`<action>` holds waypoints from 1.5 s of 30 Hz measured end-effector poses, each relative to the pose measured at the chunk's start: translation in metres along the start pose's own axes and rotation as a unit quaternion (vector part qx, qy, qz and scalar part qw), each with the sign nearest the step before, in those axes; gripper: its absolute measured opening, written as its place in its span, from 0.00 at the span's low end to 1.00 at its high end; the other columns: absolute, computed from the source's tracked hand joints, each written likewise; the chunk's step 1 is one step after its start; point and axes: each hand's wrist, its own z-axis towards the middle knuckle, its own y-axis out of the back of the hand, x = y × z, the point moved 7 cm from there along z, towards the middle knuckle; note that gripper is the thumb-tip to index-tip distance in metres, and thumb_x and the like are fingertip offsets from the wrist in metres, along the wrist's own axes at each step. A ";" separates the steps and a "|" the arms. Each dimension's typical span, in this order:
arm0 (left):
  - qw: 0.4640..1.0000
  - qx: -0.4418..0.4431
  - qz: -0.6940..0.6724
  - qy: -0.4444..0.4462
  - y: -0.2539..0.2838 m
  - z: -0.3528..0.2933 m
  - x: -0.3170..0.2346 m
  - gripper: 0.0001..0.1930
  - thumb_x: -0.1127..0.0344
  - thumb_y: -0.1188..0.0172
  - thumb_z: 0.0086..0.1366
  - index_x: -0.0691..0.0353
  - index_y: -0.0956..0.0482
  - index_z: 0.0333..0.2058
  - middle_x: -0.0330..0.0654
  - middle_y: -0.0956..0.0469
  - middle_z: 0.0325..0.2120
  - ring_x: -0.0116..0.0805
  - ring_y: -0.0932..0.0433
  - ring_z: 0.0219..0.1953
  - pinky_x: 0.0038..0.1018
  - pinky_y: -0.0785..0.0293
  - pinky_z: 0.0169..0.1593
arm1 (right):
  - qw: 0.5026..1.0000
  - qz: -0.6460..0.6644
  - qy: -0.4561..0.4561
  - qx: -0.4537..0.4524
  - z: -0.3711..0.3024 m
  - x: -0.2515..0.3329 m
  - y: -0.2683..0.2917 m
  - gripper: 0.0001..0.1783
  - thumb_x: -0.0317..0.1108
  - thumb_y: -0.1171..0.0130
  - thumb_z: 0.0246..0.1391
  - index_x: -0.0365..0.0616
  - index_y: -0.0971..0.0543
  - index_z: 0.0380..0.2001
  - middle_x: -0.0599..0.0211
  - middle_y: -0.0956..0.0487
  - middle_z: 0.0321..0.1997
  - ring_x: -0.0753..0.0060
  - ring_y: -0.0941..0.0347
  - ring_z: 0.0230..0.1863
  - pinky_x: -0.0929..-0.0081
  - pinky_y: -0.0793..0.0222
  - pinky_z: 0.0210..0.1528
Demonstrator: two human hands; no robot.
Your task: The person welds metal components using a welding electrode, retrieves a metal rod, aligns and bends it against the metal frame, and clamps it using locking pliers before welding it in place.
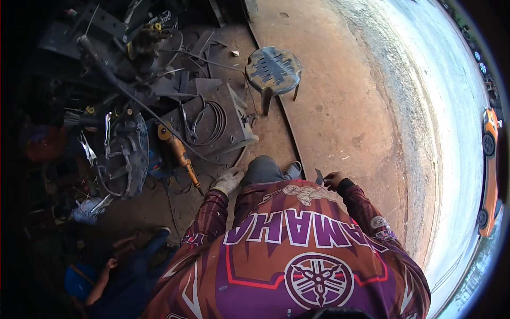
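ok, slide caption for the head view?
Seen from above: gloved left hand near an orange power tool, right hand by a dark flat piece, worn stool standing ahead.

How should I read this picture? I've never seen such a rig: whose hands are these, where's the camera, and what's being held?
There's no robot: a person uses their own hands, filmed by a head-worn camera looking down over their brown-and-purple patterned shirt. The wide lens bends straight edges. The left hand wears a pale work glove; whether it holds anything is unclear. The ungloved right hand seems to pinch a thin, dark, flat piece. Ahead, a worn, round-topped dark stool stands on the brown floor. To the left are a long yellow-orange tool and a dark coiled cable on grey metal.
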 end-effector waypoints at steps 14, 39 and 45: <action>0.970 0.164 0.182 -0.013 -0.050 0.173 -0.147 0.27 0.44 0.51 0.62 0.51 0.21 0.54 0.52 0.25 0.56 0.51 0.28 0.59 0.39 0.34 0.62 | 0.990 -0.018 -0.012 -0.140 0.032 -0.030 0.205 0.25 0.48 0.34 0.54 0.36 0.18 0.44 0.57 0.15 0.38 0.66 0.19 0.38 0.71 0.24 0.45; 0.954 -0.131 -0.148 0.226 0.019 0.406 -0.277 0.20 0.54 0.55 0.68 0.59 0.22 0.48 0.47 0.18 0.40 0.43 0.20 0.41 0.41 0.25 0.43 | 0.994 -0.089 0.016 -0.069 0.337 0.217 0.707 0.20 0.45 0.36 0.57 0.42 0.21 0.46 0.63 0.19 0.33 0.70 0.23 0.30 0.71 0.34 0.29; 0.927 -0.010 -0.290 0.239 0.044 0.443 -0.391 0.25 0.46 0.53 0.67 0.58 0.23 0.51 0.51 0.21 0.46 0.47 0.22 0.47 0.40 0.28 0.50 | 0.989 -0.138 0.002 -0.043 0.392 0.317 0.771 0.20 0.47 0.39 0.59 0.45 0.23 0.46 0.67 0.21 0.29 0.71 0.25 0.24 0.71 0.39 0.22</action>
